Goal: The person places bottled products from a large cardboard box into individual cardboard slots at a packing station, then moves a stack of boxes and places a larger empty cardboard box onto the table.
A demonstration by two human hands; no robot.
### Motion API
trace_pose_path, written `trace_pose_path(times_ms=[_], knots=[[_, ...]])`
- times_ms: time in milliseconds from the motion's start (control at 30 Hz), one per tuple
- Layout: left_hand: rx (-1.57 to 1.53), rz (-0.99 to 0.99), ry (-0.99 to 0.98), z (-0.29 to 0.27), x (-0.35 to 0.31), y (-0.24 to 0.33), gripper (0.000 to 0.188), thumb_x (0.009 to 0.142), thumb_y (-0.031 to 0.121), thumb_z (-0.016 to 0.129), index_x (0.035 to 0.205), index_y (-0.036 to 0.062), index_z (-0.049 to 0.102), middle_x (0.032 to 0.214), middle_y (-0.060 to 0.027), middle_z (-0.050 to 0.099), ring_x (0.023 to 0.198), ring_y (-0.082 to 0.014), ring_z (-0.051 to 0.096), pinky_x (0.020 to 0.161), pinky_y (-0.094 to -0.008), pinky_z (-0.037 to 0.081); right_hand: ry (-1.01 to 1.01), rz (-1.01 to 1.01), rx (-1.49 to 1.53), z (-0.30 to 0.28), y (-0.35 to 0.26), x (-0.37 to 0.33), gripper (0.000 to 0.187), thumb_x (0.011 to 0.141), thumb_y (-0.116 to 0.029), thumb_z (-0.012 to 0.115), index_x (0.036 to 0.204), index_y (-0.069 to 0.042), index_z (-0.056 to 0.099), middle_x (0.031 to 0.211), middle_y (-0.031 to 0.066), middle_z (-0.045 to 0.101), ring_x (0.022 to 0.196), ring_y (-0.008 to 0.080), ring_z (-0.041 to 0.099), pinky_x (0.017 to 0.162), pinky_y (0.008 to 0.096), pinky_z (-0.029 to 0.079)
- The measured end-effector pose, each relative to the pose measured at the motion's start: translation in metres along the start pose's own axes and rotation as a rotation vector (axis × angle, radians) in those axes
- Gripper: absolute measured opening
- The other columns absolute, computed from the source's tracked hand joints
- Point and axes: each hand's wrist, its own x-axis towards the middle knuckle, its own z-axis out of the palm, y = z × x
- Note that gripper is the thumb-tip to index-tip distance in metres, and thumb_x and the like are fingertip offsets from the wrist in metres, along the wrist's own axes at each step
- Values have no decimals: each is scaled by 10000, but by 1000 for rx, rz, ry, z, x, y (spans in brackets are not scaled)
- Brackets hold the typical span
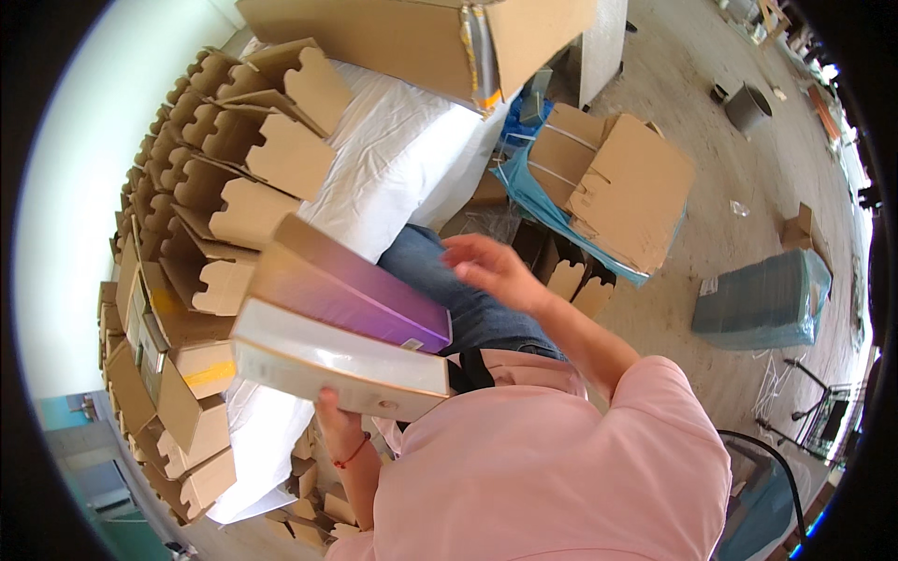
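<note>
My left hand [339,421] grips the lower edge of a long, narrow white box [341,355] with a thin gold-toned edge. Its thumb shows against the side, and the other fingers are hidden beneath. Right behind the white box lies a long purple-to-gold panel or box [360,290]; I cannot tell whether the two are joined. Both slant across in front of my lap. My right hand [491,266] hangs in the air to the right of the purple end, above my jeans. Its fingers are loosely bent and apart, with nothing in them.
Rows of brown cardboard boxes with notched flaps [267,159] stand along the left on a white-covered surface [402,131]. A large carton [393,42] sits at the far end. Flattened cardboard [636,187] is stacked to the right; a plastic-wrapped bundle [758,299] is on the floor.
</note>
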Motion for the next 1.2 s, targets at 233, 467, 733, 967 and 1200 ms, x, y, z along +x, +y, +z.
trace_pose_path(times_ms=[233, 467, 733, 967, 1200], knots=[[67, -104, -6, 32, 6, 8, 742, 841, 492, 549, 1339, 6, 291, 1290, -119, 404, 1151, -240, 451, 918, -371, 415, -385, -121, -341, 68, -54, 2, 1201, 625, -486, 779, 1416, 17, 28, 1451, 206, 175, 1345, 297, 195, 1093, 355, 170], [114, -92, 108, 25, -1, 3, 729, 869, 504, 497, 1356, 17, 257, 1295, -130, 399, 1141, -239, 456, 917, -356, 417, -412, -64, -446, 88, -43, -3, 1309, 566, -498, 805, 1412, 11, -54, 1472, 220, 67, 1367, 316, 123, 1105, 359, 141], [40, -85, -2, 35, 6, 1, 901, 793, 503, 614, 1410, 41, 148, 1365, -111, 311, 1246, -226, 332, 995, -365, 325, -281, -74, -507, 88, -44, -14, 1117, 640, -262, 744, 1430, -26, -10, 1438, 219, 165, 1324, 335, 218, 1073, 348, 214], [32, -4, -156, 58, 28, 28, 1043, 739, 326, 722, 1442, 73, -5, 1401, -102, 276, 1253, -215, 335, 999, -351, 325, -248, -5, -318, 79, -34, -13, 1140, 637, -275, 768, 1431, -8, -7, 1480, 176, 116, 1367, 244, 121, 1097, 333, 98], [44, 137, -341, 97, 105, 33, 862, 837, 172, 610, 1444, 71, 7, 1433, -117, 231, 1265, -217, 316, 1008, -346, 311, -8, -138, -322, 45, -64, 42, 1032, 673, -242, 754, 1429, -14, 89, 1377, 169, 322, 1264, 237, 329, 1055, 333, 242]])
